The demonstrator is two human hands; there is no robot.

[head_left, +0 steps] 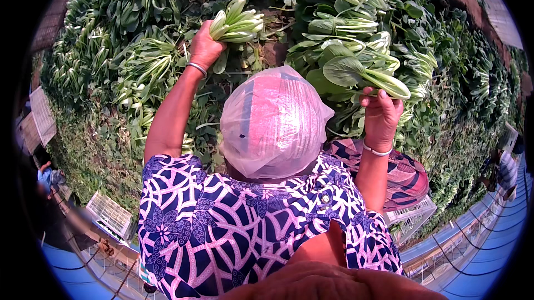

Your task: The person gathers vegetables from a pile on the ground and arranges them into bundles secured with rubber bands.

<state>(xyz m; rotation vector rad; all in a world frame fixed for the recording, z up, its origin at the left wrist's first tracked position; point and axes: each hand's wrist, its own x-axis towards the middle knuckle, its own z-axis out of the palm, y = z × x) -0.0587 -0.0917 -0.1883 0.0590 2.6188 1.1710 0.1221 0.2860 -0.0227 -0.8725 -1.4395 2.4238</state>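
Observation:
My left hand (207,47), with a metal bangle at the wrist, grips a bunch of bok choy (238,24), pale stalk bases pointing right. On the other side, my right hand (381,112) holds a bok choy plant (386,81) near its pale base, its broad leaf pointing left. That plant is above a row of laid bok choy (350,26), several with bases to the right. Between my arms is a rounded form wrapped in translucent plastic (277,122) over pink and dark material; it hides the ground behind it.
Heaps of bok choy (146,3) lie at the upper left, with more leafy greens (471,62) on the right. A white plastic crate (110,216) stands lower left, another crate (413,216) beneath patterned cloth (396,179) at right. People (52,177) are at both far edges.

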